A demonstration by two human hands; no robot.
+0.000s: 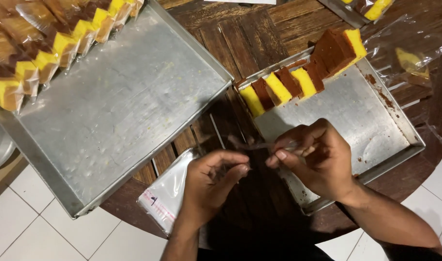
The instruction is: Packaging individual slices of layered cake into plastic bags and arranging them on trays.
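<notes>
My left hand (212,181) and my right hand (312,157) meet over the near edge of a round wooden table. Together they pinch a thin clear plastic bag (267,145) stretched between the fingertips. Just beyond the hands lies a metal tray (356,111) with a row of yellow and brown layered cake slices (284,87) and a larger uncut block (338,48) along its far edge.
A big metal tray (119,101) at the left carries several wrapped cake slices (37,53) at its far side. A stack of clear bags (165,193) lies under my left wrist. More wrapped cake and loose plastic (409,53) sit at the far right. White floor tiles show below.
</notes>
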